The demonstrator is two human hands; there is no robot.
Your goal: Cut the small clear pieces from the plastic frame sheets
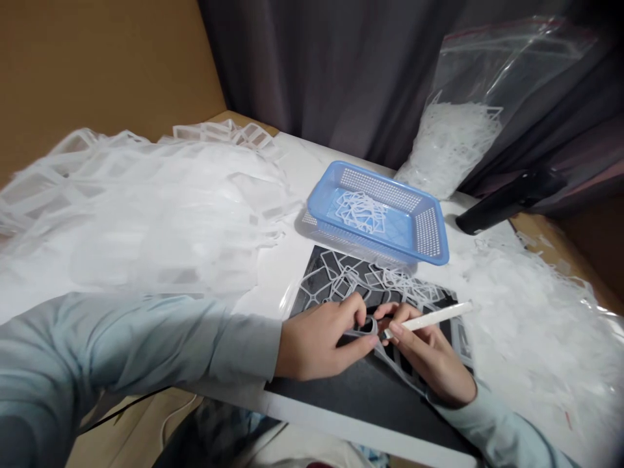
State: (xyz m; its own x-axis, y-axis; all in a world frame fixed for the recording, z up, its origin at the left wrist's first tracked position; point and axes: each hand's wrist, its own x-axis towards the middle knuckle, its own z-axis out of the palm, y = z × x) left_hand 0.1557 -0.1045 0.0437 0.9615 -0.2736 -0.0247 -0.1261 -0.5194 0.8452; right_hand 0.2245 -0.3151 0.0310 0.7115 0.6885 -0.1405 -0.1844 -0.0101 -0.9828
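Note:
My left hand (324, 338) is closed on a pale plastic frame sheet (387, 364), its thumb and forefinger at a bent, looped part of the sheet. My right hand (431, 357) pinches a slim white-handled pen-like tool (439, 316). Its dark tip points left, close to my left thumb, and whether it touches the sheet is hidden by the fingers. Below both hands lies a black mat (326, 390). Several small white plastic frames (409, 286) lie loose on the mat just beyond my fingers.
A blue basket (429, 250) behind the mat holds small white frames (361, 211). A large pile of translucent sheets (170, 208) covers the left side, with scraps (536, 318) heaped at right. A filled zip bag (453, 136) and a black cylindrical object (507, 201) stand behind.

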